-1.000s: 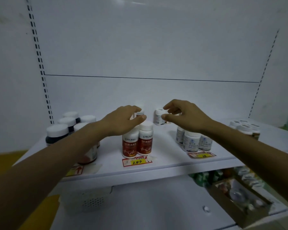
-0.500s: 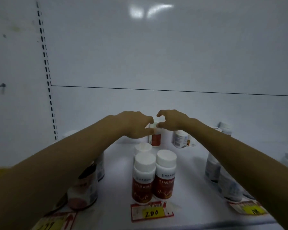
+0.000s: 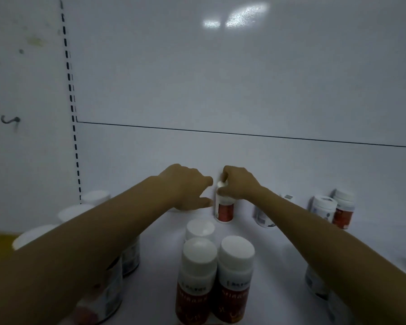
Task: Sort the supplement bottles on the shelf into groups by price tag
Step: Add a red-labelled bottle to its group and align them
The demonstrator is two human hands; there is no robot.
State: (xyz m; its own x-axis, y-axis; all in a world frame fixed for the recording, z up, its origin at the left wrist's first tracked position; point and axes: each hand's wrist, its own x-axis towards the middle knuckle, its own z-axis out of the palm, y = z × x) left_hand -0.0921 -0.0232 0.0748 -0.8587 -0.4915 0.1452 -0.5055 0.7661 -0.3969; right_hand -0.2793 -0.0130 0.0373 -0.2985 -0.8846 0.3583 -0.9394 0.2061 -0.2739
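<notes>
A small red-labelled bottle (image 3: 225, 211) with a white cap stands at the back of the white shelf (image 3: 277, 259). My right hand (image 3: 238, 184) grips its cap from above, fingers curled round it. My left hand (image 3: 188, 187) hovers just left of the bottle, thumb and fingers spread toward it; whether it touches is unclear. Three taller red-labelled bottles (image 3: 232, 277) with white caps stand grouped in front, near me.
Dark jars with white lids (image 3: 129, 256) stand on the left under my left forearm. White bottles (image 3: 324, 207) and a red-labelled one (image 3: 343, 212) stand at the back right. Another white bottle (image 3: 263, 216) shows behind my right forearm.
My view has moved closer to the shelf. Both hands reached further back, and my right hand closed on the small red-labelled bottle's cap.
</notes>
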